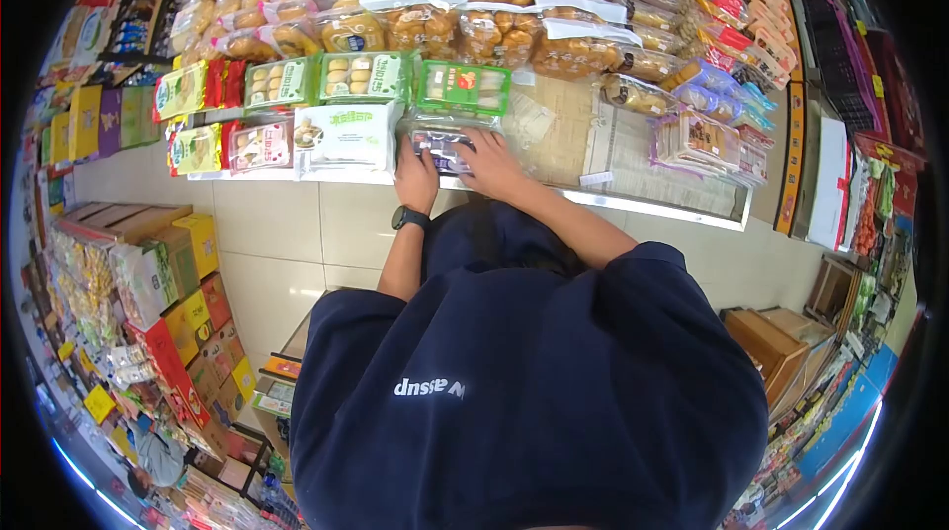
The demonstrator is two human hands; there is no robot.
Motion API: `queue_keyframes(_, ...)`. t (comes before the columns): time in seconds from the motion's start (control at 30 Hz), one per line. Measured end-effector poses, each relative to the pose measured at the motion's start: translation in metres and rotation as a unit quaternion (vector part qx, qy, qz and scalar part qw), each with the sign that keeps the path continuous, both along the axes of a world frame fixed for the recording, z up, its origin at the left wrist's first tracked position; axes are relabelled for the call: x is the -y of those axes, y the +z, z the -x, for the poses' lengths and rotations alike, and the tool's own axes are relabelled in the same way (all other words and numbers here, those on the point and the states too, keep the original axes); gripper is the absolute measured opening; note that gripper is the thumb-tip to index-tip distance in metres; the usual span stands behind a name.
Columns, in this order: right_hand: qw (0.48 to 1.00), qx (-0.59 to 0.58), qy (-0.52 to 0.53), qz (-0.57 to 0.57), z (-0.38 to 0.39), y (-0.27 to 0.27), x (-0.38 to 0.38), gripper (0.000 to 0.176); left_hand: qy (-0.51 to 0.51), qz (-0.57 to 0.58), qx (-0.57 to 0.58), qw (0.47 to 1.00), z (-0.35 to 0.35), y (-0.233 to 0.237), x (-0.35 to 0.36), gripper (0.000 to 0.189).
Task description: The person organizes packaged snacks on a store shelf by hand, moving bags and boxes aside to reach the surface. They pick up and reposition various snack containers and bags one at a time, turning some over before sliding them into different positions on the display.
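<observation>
Between my two hands lies a clear-topped package with dark purple printing (442, 147), at the front edge of the display table. My left hand (416, 177), with a black watch on the wrist, grips its left side. On the other side my right hand (488, 160) has its fingers over the package's right end. Just behind it is a green package with a clear window (463, 89). To the left of my left hand sits a white and green package (346, 137). What is inside the purple package is hard to make out.
Bagged breads (494, 33) fill the back of the table in rows. Stacked flat packs (704, 146) stand at the right front. A metal edge (672, 209) runs along the table front. Cartons (203, 327) are piled at left, and a wooden box (766, 344) stands right.
</observation>
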State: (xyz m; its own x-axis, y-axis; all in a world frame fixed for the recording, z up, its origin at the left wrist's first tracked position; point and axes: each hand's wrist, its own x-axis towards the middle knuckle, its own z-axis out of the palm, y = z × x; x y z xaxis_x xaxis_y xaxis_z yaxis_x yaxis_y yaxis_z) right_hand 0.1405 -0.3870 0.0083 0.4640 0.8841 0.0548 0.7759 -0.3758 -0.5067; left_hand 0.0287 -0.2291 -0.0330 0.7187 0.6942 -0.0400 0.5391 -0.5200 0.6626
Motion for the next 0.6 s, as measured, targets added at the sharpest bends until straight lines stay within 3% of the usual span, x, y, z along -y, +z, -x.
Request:
queue_keyframes(0.2, 0.991, -0.025, -0.132, 0.010, -0.004, 0.004, 0.118, 0.044, 0.018, -0.019, -0.055, 0.998, 0.002, -0.014, 0.003, 0.054)
queue_keyframes(0.27, 0.981, -0.036, -0.192, 0.014, -0.011, 0.009, 0.173, 0.036, 0.011, -0.005, -0.038, 0.999, -0.004, 0.001, 0.007, 0.052)
queue_keyframes(0.37, 0.943, -0.021, -0.325, 0.065, -0.021, 0.003, 0.268, 0.034, -0.005, -0.055, 0.017, 0.998, -0.006, -0.005, 0.008, 0.051)
queue_keyframes(0.43, 0.915, -0.012, -0.392, 0.093, -0.039, 0.007, 0.334, 0.036, -0.004, -0.071, -0.004, 0.997, -0.005, -0.010, 0.007, 0.051)
queue_keyframes(0.5, 0.881, 0.035, -0.467, 0.072, -0.068, 0.024, 0.387, 0.035, -0.010, -0.091, -0.008, 0.996, -0.005, -0.013, 0.007, 0.051)
queue_keyframes(0.6, 0.840, 0.151, -0.503, 0.137, -0.134, 0.051, 0.456, 0.041, 0.005, -0.122, -0.044, 0.992, -0.008, -0.012, 0.010, 0.053)
